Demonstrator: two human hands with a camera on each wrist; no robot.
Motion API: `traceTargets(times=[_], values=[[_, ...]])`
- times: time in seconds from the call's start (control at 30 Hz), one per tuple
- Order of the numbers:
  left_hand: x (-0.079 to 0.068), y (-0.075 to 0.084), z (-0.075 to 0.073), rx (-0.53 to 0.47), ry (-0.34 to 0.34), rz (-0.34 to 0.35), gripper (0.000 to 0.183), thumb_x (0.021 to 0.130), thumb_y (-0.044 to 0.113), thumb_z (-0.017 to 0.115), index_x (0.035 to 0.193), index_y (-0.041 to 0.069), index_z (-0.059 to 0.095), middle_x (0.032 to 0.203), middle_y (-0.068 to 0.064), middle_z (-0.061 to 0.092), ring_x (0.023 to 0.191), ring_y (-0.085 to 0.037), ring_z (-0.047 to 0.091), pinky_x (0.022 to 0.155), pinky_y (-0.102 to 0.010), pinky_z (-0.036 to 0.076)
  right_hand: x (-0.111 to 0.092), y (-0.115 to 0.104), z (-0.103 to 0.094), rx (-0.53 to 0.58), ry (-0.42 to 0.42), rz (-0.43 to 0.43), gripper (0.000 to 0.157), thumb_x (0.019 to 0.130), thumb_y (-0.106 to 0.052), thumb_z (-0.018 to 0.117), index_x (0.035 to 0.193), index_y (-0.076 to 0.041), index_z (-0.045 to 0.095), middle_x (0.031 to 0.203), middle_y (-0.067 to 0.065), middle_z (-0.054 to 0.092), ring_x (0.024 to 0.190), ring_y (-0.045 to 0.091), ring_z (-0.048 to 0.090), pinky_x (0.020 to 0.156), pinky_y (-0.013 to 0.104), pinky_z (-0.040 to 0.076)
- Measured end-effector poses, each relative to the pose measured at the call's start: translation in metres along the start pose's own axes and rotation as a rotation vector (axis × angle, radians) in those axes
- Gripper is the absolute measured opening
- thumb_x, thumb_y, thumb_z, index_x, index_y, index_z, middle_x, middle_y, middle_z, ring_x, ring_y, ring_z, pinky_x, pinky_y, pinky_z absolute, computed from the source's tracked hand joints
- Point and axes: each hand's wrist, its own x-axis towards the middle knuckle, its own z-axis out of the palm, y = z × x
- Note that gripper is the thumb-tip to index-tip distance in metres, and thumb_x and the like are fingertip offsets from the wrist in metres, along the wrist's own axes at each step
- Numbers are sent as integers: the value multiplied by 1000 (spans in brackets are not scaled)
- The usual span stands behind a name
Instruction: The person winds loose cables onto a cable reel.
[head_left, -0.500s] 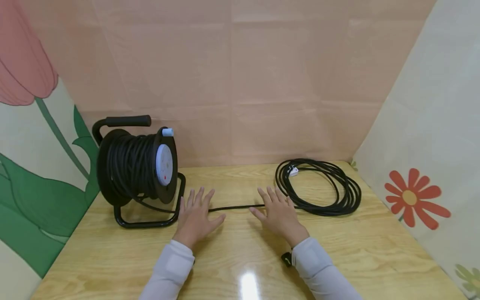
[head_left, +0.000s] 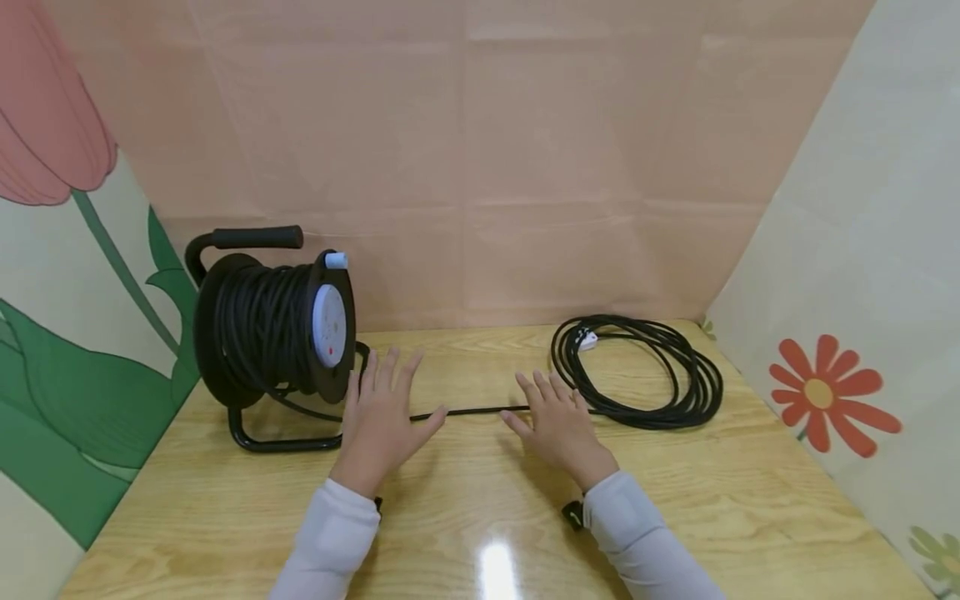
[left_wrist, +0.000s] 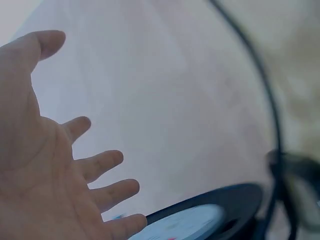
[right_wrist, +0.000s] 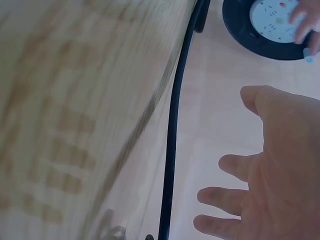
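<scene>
Pink sheeting [head_left: 525, 167] backs a wooden table [head_left: 480, 492]. Just left of the left fingers stands a cable reel [head_left: 262, 333]. That left hand [head_left: 380, 429] has its fingers spread. Black cord [head_left: 476, 411] runs between both thumbs. The right hand [head_left: 561, 425] is spread too; right of its fingers lies a coil [head_left: 663, 419], white plug [head_left: 588, 341] inside its near-left edge.

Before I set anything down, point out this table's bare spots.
Bare: the table behind the straight cable, between reel and coil; the front, between left sleeve and right sleeve; front right, beyond the right sleeve. Crowded: back left, with the reel and left hand; back right, with the coil.
</scene>
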Motion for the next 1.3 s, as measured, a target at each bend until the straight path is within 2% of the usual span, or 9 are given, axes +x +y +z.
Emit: traceTargets(times=[0.27, 0.4, 0.5, 0.67, 0.77, 0.83, 0.9, 1.07, 1.3], values=[[0, 1, -45, -30, 216, 46, 87, 87, 61, 66, 158, 25, 31, 161, -17, 27, 147, -44, 19, 112, -69, 21, -1, 2, 2, 11, 9, -11, 79, 99, -67, 39, 160, -19, 25, 162, 16, 26, 148, 41, 18, 113, 69, 17], [6, -9, -66, -161, 280, 34, 85, 90, 52, 67, 159, 25, 26, 163, -16, 21, 149, -43, 13, 114, -69, 13, 0, 3, 2, 15, 17, -11, 77, 100, -67, 36, 160, -19, 26, 161, 15, 28, 148, 40, 21, 113, 69, 18], [12, -22, -82, -316, 296, 17, 81, 94, 46, 65, 159, 25, 23, 164, -15, 18, 149, -44, 11, 113, -71, 10, 1, 4, 1, 18, 43, -14, 75, 101, -66, 36, 159, -18, 28, 160, 15, 30, 147, 41, 24, 113, 69, 19], [21, -44, -110, -607, 236, -77, 75, 100, 43, 56, 161, 26, 15, 165, -9, 13, 149, -35, 12, 111, -71, 18, 1, 5, -3, 42, 84, -23, 71, 102, -59, 42, 158, -16, 32, 158, 16, 34, 145, 41, 27, 112, 69, 19], [26, -54, -124, -838, 185, -203, 71, 103, 47, 46, 161, 30, 9, 165, 0, 8, 150, -24, 9, 117, -61, 14, 1, 5, -5, 53, 103, -33, 69, 103, -57, 44, 157, -16, 33, 157, 17, 36, 144, 42, 28, 112, 69, 19], [30, -60, -130, -995, 180, -272, 67, 104, 48, 40, 160, 31, 8, 165, 3, 6, 151, -17, 5, 121, -51, 5, 1, 5, -6, 56, 117, -44, 69, 103, -57, 44, 157, -15, 34, 156, 17, 37, 143, 42, 30, 112, 69, 21], [33, -65, -135, -1147, 188, -321, 64, 106, 50, 35, 160, 31, 7, 166, 4, 7, 151, -16, 5, 122, -44, 4, 2, 5, -6, 54, 125, -50, 68, 103, -56, 44, 156, -16, 35, 155, 17, 39, 143, 42, 31, 111, 68, 22], [44, -76, -137, -1478, 204, -317, 67, 106, 48, 31, 162, 19, 6, 165, -5, 12, 151, -22, 14, 122, -32, 13, 0, 5, -7, 46, 129, -52, 67, 103, -56, 44, 156, -16, 36, 155, 16, 40, 142, 41, 33, 110, 68, 25], [71, -84, -140, -1861, 188, -353, 77, 104, 49, 38, 161, 21, -5, 166, -5, 6, 151, -20, 14, 120, -27, 16, -2, 6, -11, 36, 112, -62, 68, 103, -58, 41, 156, -16, 36, 155, 17, 40, 143, 42, 32, 111, 67, 25]])
